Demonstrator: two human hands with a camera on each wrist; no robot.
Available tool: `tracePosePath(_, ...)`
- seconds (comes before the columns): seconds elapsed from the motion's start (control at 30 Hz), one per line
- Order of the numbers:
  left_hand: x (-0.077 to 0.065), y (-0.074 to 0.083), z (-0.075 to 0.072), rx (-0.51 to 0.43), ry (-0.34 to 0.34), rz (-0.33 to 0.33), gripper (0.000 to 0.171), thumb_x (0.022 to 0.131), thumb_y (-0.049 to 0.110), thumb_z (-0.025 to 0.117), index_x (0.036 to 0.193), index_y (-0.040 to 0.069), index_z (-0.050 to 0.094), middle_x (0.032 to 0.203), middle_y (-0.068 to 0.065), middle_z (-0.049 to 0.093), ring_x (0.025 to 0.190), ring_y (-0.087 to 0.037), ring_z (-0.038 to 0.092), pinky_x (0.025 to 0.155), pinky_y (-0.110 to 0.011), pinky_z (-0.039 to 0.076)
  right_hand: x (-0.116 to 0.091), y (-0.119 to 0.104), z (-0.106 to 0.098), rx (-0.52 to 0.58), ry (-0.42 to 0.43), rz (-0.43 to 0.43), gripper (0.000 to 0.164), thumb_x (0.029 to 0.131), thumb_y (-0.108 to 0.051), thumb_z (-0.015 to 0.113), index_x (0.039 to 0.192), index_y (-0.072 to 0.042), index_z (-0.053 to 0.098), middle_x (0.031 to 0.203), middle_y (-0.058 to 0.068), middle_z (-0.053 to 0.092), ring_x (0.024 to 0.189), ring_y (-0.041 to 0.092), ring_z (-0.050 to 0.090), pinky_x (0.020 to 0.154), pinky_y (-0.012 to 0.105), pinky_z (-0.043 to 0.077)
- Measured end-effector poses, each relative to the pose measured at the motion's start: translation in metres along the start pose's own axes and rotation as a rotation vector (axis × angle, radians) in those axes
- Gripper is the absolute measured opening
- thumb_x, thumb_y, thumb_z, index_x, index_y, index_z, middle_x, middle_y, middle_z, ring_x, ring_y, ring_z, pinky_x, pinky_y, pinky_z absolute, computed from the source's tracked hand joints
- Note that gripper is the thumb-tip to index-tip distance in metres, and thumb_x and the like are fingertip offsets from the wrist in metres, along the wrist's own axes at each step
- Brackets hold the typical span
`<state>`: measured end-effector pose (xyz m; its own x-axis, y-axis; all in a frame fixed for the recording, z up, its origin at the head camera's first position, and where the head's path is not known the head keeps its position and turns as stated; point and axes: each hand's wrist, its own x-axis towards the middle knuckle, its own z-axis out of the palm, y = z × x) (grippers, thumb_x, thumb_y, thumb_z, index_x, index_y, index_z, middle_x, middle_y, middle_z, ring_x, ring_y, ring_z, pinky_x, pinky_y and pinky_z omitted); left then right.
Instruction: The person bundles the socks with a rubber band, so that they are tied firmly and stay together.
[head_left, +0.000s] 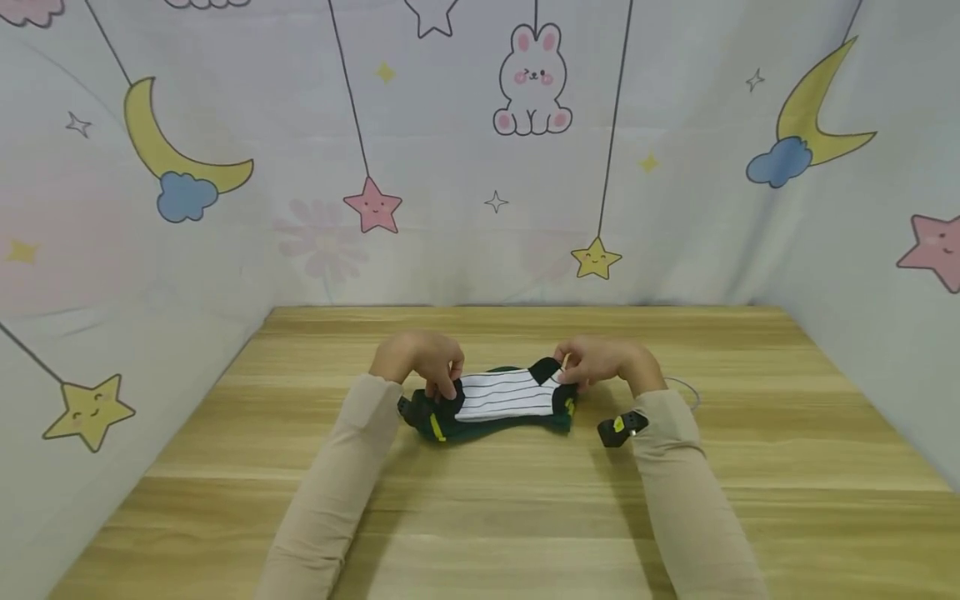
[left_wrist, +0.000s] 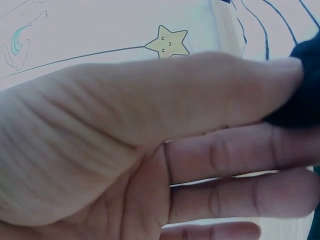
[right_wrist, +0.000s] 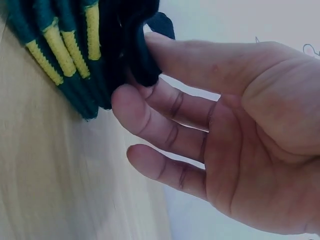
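A white sock with thin dark stripes (head_left: 506,395) and black end parts lies across dark green socks with yellow bars (head_left: 495,427) on the table. At its left end my left hand (head_left: 435,360) pinches the black fabric; the left wrist view shows this black part (left_wrist: 302,95) between thumb and fingers. My right hand (head_left: 596,361) holds the right end near the black patch. In the right wrist view, thumb and forefinger grip a dark fabric edge (right_wrist: 145,60), with the other fingers loosely bent. Beside it, several green layers with yellow bars (right_wrist: 60,52) are stacked.
The wooden table (head_left: 510,517) runs up to a patterned white curtain (head_left: 465,150) at the back and sides. Black wrist cameras (head_left: 617,430) are strapped to both sleeves, and a thin pale cable (head_left: 693,392) loops by the right forearm.
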<state>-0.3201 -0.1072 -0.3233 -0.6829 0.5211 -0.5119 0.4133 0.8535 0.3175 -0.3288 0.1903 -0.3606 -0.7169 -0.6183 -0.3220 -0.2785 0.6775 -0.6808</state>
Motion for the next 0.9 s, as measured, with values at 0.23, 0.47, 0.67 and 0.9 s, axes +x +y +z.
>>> tracePosePath(0.23, 0.0015, -0.0011, 0.0009, 0.01, -0.012, -0.007, 0.016, 0.091, 0.012, 0.073, 0.086, 0.008, 0.059, 0.077, -0.004, 0.074, 0.071, -0.019, 0.072, 0.081, -0.03, 0.048, 0.0022, 0.0006, 0.0014, -0.087, 0.037, 0.017, 0.022, 0.098, -0.009, 0.062, 0.115, 0.004, 0.056, 0.089, 0.007, 0.066, 0.07, 0.016, 0.059, 0.065, 0.026, 0.045)
tracePosePath(0.47, 0.0051, -0.0018, 0.0026, 0.014, -0.006, -0.041, 0.019, 0.089, 0.014, 0.076, 0.086, 0.01, 0.057, 0.08, -0.003, 0.071, 0.074, -0.019, 0.07, 0.084, -0.041, 0.05, 0.0027, 0.0021, 0.0038, -0.114, 0.043, 0.045, 0.016, 0.098, -0.012, 0.064, 0.106, 0.0, 0.06, 0.088, 0.007, 0.066, 0.068, 0.016, 0.058, 0.065, 0.027, 0.045)
tracePosePath(0.67, 0.0044, -0.0014, 0.0017, 0.033, 0.012, -0.054, 0.021, 0.089, 0.016, 0.077, 0.092, 0.011, 0.057, 0.087, -0.002, 0.067, 0.079, -0.02, 0.068, 0.087, -0.047, 0.049, 0.0005, 0.0025, 0.0032, -0.077, 0.028, 0.036, 0.023, 0.099, -0.013, 0.063, 0.113, 0.004, 0.057, 0.094, 0.009, 0.069, 0.069, 0.018, 0.063, 0.069, 0.031, 0.049)
tracePosePath(0.9, 0.0042, -0.0001, 0.0013, 0.001, 0.02, -0.05, 0.025, 0.089, 0.013, 0.077, 0.101, 0.011, 0.055, 0.092, -0.005, 0.065, 0.082, -0.022, 0.067, 0.09, -0.05, 0.047, -0.0019, 0.0035, 0.0017, -0.038, -0.024, 0.086, 0.043, 0.098, -0.023, 0.066, 0.127, 0.004, 0.049, 0.105, 0.011, 0.065, 0.076, 0.018, 0.062, 0.073, 0.031, 0.049)
